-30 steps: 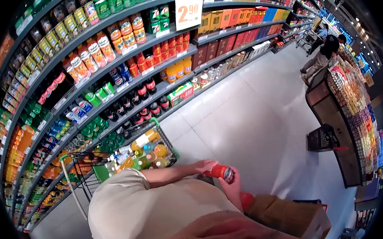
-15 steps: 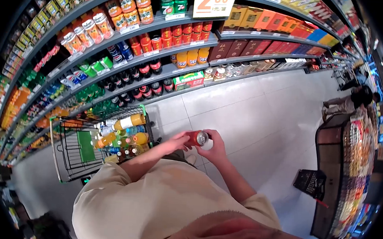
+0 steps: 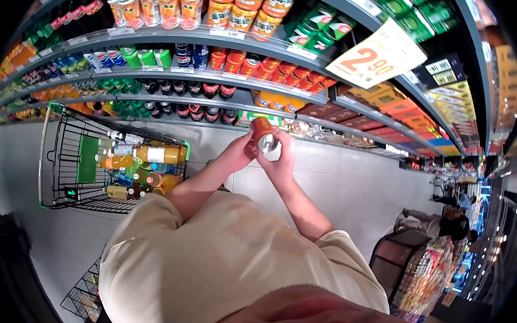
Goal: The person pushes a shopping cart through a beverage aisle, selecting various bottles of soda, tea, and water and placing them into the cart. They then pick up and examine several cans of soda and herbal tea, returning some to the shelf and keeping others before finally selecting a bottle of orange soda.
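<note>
A red can (image 3: 262, 128) is held between both hands in front of the chest, its silver end tilted down toward the body. My left hand (image 3: 242, 151) is closed around the can's left side. On the right side, my right hand (image 3: 281, 156) has its fingers wrapped against the can near the silver end. Beyond the hands, rows of red cans (image 3: 235, 60) stand on a shelf, beside blue and green ones.
A shopping cart (image 3: 81, 156) with several bottles stands at the left. Long drink shelves (image 3: 228, 78) curve across the top, with a hanging price sign (image 3: 376, 54). People (image 3: 429, 224) and a display stand (image 3: 389, 265) are at the right.
The view has turned and come nearer the shelves. Both hands have risen in the view with the can, which is now more upright. The cart appears further left.
</note>
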